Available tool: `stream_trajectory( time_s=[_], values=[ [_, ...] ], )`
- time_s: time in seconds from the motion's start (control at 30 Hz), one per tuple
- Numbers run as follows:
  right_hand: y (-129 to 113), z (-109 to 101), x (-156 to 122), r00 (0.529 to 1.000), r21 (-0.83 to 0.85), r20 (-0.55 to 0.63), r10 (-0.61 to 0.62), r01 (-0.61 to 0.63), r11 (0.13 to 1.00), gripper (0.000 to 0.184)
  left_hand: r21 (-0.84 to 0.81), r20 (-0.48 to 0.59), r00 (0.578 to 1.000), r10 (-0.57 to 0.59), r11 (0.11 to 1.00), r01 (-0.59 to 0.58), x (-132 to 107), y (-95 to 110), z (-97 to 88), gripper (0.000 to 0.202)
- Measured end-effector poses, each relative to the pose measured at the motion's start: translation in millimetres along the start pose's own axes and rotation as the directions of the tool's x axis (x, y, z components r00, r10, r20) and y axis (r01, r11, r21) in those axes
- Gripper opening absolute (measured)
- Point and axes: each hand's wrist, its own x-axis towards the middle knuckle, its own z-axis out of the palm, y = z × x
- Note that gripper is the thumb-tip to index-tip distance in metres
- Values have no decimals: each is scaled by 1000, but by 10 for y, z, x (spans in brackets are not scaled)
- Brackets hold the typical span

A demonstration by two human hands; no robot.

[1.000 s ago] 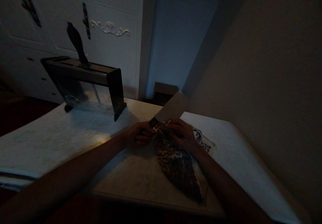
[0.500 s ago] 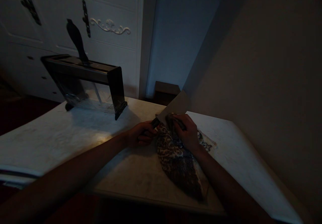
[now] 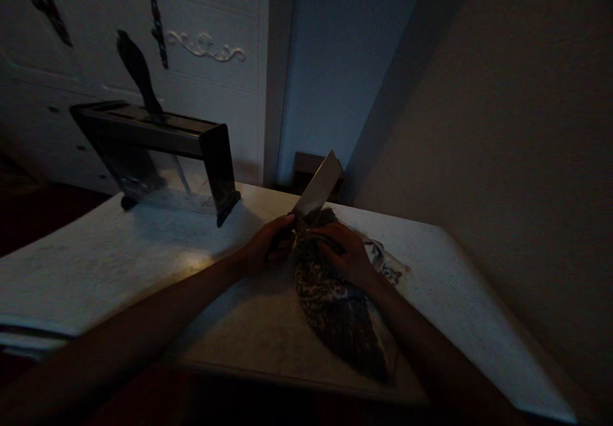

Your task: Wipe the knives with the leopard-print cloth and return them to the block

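My left hand (image 3: 271,241) is closed around the dark handle of a cleaver (image 3: 318,183), whose broad blade points up and away to the right. Close beside it, my right hand (image 3: 347,253) has its fingers bent and gripping a dark patterned cloth (image 3: 335,311). A bunched dark part of that cloth shows beyond the right fingers, near the base of the blade. The rest of the cloth trails over the table toward the front edge. Dim light hides exactly where fingers and cloth touch the handle.
On the white table (image 3: 191,247) stands a black knife holder (image 3: 153,132) with see-through sides and a black-handled knife (image 3: 138,75) in it. A flat patterned piece (image 3: 385,263) lies past my right wrist. White cupboard doors (image 3: 205,81) and a wall (image 3: 479,126) border the table.
The blade has turned to point more steeply upward, with its face narrower in view. My right hand has moved down the blade toward the handle, bringing the cloth along.
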Motion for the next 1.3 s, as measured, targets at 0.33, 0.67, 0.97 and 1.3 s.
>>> stream_trajectory(
  time_s=[0.33, 0.67, 0.97, 1.3],
  values=[
    [54, 183, 71, 747, 579, -163, 644, -456, 676, 32, 590, -125, 857, 500, 732, -341, -9, -173, 107, 32],
    [-283, 394, 148, 633, 908, 27, 774, -338, 245, 27, 869, -49, 773, 633, 408, -280, -77, -213, 321, 42],
    [-421, 392, 149, 736, 924, 301, 606, -383, 7, 40, 912, -29, 700, 713, 306, -274, -61, -230, 307, 38],
    [-395, 403, 139, 719, 938, 232, 655, -344, 46, 42, 976, 73, 684, 726, 90, -200, -21, -294, 307, 36]
  ],
)
